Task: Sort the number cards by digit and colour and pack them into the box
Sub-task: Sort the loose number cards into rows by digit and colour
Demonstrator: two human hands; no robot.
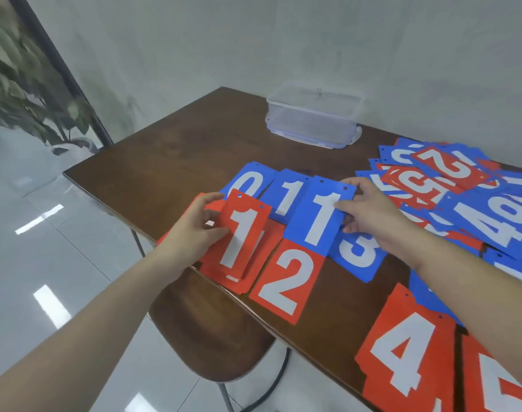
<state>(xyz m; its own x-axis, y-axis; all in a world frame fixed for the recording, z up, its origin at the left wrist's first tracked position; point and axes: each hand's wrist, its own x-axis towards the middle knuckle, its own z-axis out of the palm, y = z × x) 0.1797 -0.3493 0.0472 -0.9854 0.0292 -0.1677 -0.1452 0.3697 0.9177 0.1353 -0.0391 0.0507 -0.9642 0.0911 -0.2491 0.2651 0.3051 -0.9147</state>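
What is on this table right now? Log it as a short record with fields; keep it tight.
left hand: holds a red 1 card over a stack of red cards
right hand: holds a blue 1 card
laid out: blue 0 card, another blue 1, red 2 card, blue 3 card, red 4 card
unsorted pile: mixed red and blue, far right
box: clear plastic, no cards visible inside, at the table's far edge
table: dark wood
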